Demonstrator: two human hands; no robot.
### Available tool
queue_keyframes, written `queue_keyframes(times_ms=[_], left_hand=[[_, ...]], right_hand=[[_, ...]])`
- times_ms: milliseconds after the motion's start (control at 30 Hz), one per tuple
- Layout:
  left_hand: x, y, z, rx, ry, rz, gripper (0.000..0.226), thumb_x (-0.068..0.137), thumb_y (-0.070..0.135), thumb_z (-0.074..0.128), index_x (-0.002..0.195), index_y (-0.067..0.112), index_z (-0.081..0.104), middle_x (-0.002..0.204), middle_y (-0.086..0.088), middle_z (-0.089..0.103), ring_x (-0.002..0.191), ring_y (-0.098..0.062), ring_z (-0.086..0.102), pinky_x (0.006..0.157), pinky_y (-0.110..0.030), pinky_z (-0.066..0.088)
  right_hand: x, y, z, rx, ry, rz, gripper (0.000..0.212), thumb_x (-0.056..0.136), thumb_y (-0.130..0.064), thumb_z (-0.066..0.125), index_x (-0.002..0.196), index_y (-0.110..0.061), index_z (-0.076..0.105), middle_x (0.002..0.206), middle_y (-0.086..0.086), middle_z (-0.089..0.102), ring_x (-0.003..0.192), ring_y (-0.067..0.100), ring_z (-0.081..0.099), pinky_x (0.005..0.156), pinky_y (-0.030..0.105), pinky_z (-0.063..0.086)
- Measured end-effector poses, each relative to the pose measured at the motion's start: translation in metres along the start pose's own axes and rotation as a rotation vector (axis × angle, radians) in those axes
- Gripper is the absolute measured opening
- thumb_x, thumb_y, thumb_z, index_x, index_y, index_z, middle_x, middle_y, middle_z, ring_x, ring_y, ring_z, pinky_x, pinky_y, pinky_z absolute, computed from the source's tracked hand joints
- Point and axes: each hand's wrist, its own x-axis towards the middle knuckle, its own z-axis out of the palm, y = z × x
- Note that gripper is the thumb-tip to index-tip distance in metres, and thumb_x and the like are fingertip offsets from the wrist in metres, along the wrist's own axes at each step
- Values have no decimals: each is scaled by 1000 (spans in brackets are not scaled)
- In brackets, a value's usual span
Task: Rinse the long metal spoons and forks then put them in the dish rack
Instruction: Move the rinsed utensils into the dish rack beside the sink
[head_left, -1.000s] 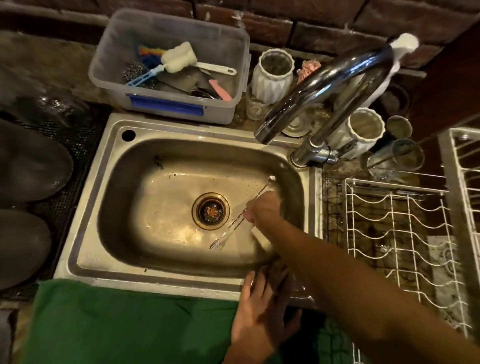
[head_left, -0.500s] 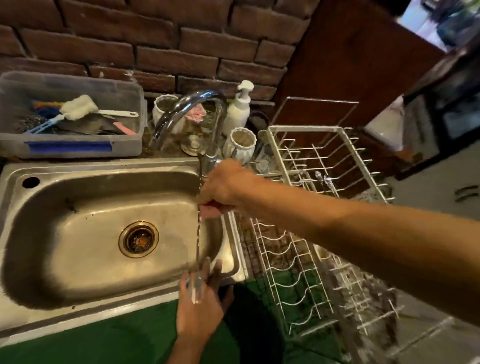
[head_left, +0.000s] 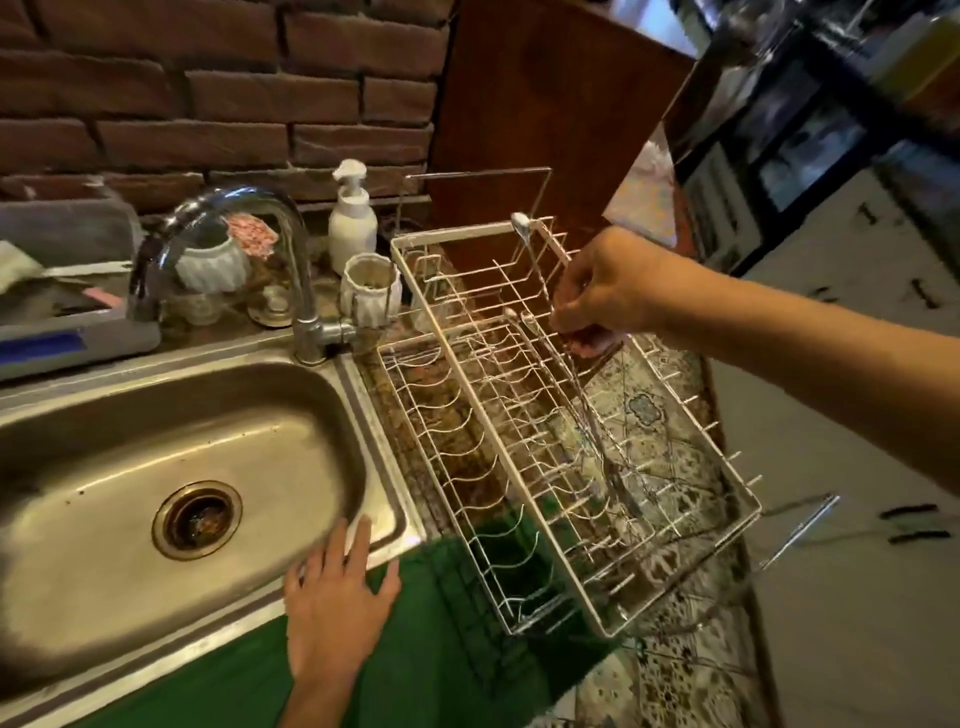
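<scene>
Over rack (head_left: 519, 415) — fingers (head_left: 563, 317) pinch cutlery (head_left: 597, 436).

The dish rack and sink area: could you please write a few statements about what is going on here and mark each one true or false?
1. The right hand holds long metal utensils over the white wire dish rack. True.
2. The left hand grips the tap. False: it lies flat at the front edge of the sink, on the green cloth.
3. Water is running from the tap. False: no stream shows.
4. A white pump bottle stands behind the tap, by the brick wall. True.
5. The sink is full of plates. False: its basin is bare down to the drain.
</scene>
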Motion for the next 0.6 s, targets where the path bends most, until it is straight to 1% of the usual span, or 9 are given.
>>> queue_keyframes(times_ms=[100, 133, 167, 233, 300, 367, 433, 533, 600], left_hand=[[-1, 1, 0, 5, 14, -8, 77, 89, 70, 29, 148, 25, 48, 148, -7, 55, 131, -29, 57, 106, -52, 40], [-1, 1, 1, 12, 18, -11, 76, 89, 70, 30, 148, 26, 48, 147, -7, 56, 130, -29, 57, 106, -52, 40], [-1, 1, 1, 15, 19, -12, 75, 89, 69, 32, 148, 26, 48, 147, -7, 57, 130, -28, 57, 106, -51, 40], [-1, 0, 2, 13, 31, -10, 74, 89, 69, 34, 148, 26, 49, 147, -8, 57, 129, -28, 58, 106, -51, 40], [-1, 0, 4, 17, 33, -14, 74, 90, 70, 32, 149, 27, 46, 149, -6, 54, 132, -26, 55, 107, -50, 38], [0, -1, 5, 26, 26, -17, 75, 91, 72, 29, 151, 29, 41, 152, -5, 50, 135, -25, 52, 109, -49, 36], [1, -1, 6, 33, 26, -15, 75, 91, 72, 27, 152, 29, 40, 153, -5, 49, 136, -25, 52, 110, -49, 36], [1, -1, 6, 34, 30, -12, 75, 91, 71, 30, 150, 28, 43, 150, -6, 52, 133, -26, 54, 107, -50, 37], [0, -2, 5, 29, 32, -10, 74, 91, 70, 31, 149, 26, 46, 149, -7, 55, 132, -27, 55, 106, -50, 38]], right_hand=[[15, 26, 24, -179, -23, -30, 5, 86, -2, 73, 81, -4, 71, 81, 17, 76, 66, 25, 76, 64, 35, 64], [18, 33, 32, -236, -29, -41, 6, 86, -2, 73, 80, -4, 72, 78, 15, 76, 65, 23, 75, 65, 36, 64], [21, 38, 39, -284, -27, -52, 9, 86, -2, 72, 78, -6, 71, 74, 13, 76, 59, 19, 73, 61, 32, 63], [25, 46, 52, -333, -12, -89, 19, 86, -2, 69, 70, -10, 67, 64, 6, 72, 49, 9, 66, 49, 22, 55], [28, 49, 60, -367, 10, -118, 25, 86, 0, 67, 64, -12, 64, 59, 3, 67, 48, 7, 62, 45, 20, 51], [30, 53, 66, -400, 29, -136, 26, 85, 2, 66, 63, -11, 64, 61, 6, 67, 53, 14, 65, 48, 25, 54], [33, 55, 71, -416, 36, -145, 20, 86, 3, 65, 68, -7, 67, 68, 12, 71, 62, 22, 70, 53, 31, 56], [36, 59, 75, -433, 52, -166, 16, 86, 3, 63, 72, -4, 69, 74, 13, 71, 65, 23, 68, 50, 28, 50], [36, 60, 75, -435, 59, -179, 13, 86, 3, 63, 75, -1, 69, 76, 14, 71, 64, 23, 67, 52, 30, 54]])
